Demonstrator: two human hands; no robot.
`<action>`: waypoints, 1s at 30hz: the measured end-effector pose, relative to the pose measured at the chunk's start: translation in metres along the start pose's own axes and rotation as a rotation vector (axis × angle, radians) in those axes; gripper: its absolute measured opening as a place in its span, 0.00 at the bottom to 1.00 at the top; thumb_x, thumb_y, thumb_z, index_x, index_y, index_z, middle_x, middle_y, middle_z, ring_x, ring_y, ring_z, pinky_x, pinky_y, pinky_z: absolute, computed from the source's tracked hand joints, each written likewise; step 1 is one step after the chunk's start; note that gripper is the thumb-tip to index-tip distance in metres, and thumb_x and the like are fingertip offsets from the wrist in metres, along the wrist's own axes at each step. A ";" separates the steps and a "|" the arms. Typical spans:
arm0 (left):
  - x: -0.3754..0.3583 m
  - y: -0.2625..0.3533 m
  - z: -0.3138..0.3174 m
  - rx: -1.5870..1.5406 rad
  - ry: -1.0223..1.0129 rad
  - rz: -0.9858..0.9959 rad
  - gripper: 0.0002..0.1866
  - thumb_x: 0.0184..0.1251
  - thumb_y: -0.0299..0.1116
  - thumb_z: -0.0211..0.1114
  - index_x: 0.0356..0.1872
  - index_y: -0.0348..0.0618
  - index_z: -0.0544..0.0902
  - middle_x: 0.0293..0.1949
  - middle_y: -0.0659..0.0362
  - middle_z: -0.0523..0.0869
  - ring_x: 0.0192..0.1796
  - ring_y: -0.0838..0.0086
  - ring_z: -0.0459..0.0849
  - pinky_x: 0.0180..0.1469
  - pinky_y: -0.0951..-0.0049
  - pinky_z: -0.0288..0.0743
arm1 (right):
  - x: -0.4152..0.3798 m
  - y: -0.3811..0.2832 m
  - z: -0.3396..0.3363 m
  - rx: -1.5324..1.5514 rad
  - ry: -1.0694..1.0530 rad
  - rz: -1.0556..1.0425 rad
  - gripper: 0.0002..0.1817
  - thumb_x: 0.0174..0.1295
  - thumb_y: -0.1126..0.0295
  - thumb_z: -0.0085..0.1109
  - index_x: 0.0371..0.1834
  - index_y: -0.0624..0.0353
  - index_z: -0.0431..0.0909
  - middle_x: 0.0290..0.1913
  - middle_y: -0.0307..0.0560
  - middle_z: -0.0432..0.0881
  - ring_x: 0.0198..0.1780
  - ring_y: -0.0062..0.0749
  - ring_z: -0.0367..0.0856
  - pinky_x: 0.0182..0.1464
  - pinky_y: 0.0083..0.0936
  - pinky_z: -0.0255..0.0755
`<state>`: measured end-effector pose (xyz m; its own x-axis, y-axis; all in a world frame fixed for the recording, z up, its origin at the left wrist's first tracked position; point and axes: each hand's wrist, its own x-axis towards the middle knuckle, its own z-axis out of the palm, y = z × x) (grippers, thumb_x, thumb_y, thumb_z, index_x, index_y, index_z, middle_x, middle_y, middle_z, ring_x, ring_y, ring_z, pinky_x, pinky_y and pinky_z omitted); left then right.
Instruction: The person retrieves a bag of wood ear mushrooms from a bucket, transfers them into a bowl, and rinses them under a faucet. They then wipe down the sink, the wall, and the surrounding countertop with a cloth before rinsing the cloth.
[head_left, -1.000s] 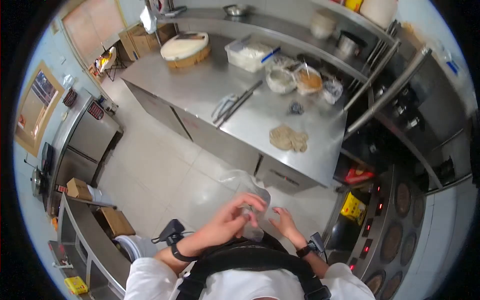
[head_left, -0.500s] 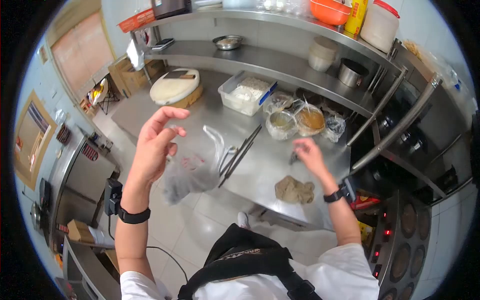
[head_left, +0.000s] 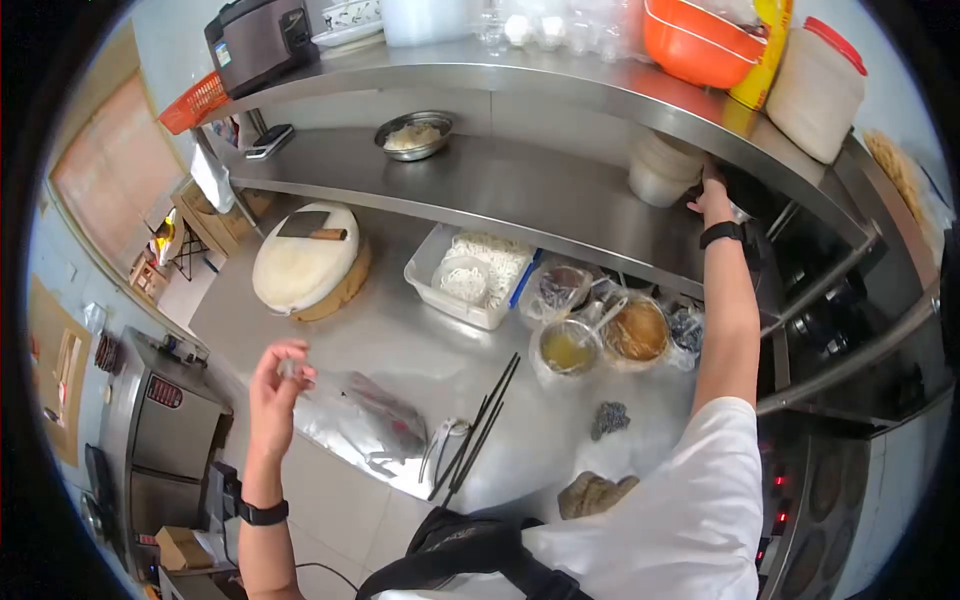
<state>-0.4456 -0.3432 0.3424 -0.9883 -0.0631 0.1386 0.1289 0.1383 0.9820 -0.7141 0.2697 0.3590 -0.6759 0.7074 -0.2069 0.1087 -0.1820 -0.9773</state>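
Note:
My left hand [head_left: 279, 385] is above the counter's left front edge, its fingers closed on a bit of clear plastic that appears to belong to the plastic bag [head_left: 385, 418] lying beside it. Dark contents show through the bag. My right hand [head_left: 712, 195] reaches onto the middle shelf, fingers apart, close beside the stacked pale tubs [head_left: 660, 170]. The hand and arm partly hide a metal pot [head_left: 740, 212] there. Whether the fingertips touch anything is hidden. Long black sticks [head_left: 478, 428] and a white-handled tool [head_left: 440, 445] lie right of the bag.
A round board [head_left: 290, 270] with a cleaver and a tub of noodles [head_left: 420, 280] stand at the back of the counter [head_left: 360, 345]. Plastic-wrapped bowls [head_left: 567, 348], a scrubber [head_left: 609, 420] and a brown cloth [head_left: 594, 494] are at right. The upper shelf edge [head_left: 480, 75] overhangs.
My right hand has moved from above the counter up to the middle shelf. My left hand has moved lower and left, its fingers now closed. The bag now rests on the counter; the view has shifted closer.

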 end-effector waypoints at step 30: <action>-0.026 -0.169 0.056 -1.424 -0.847 -0.671 0.42 0.55 0.62 0.55 0.66 0.52 0.54 0.65 0.55 0.59 0.65 0.60 0.61 0.59 0.47 0.60 | -0.414 0.256 -0.023 0.173 -0.685 0.274 0.19 0.61 0.73 0.49 0.55 0.64 0.66 0.49 0.45 0.76 0.44 0.26 0.78 0.43 0.23 0.74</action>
<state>-0.4461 -0.3096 0.1656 -0.6044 0.7943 0.0616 -0.7628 -0.5993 0.2430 -0.3901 -0.0538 0.1931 -0.9489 0.0494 -0.3117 0.2605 -0.4348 -0.8620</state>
